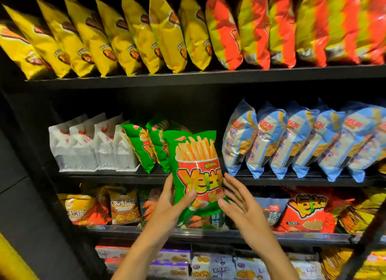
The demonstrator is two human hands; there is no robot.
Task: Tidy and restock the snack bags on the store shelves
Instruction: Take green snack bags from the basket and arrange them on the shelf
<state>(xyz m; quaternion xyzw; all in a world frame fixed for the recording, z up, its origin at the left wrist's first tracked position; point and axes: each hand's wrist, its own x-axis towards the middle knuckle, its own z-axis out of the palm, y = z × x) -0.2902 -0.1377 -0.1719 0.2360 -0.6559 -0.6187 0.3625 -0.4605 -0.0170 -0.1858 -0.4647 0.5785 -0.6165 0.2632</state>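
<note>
Green foil snack bag printed with fries (pixel 195 171) stands upright, long axis vertical, in front of the middle shelf (pixel 271 180). Left hand (pixel 169 204) grips its lower left edge, thumb on the front. Right hand (pixel 240 204) lies flat against its right side, fingers straight. Gap directly behind holds two matching green bags (pixel 146 148), between white pouches (pixel 83 146) and blue bags (pixel 292 141).

Dim store aisle, black shelving swallowing the shadows; light falls from above and front, glaring off the yellow bags (pixel 133 39). Motion blur smears the orange bags (pixel 313 24) upper right. Wide-angle bending at edges.
</note>
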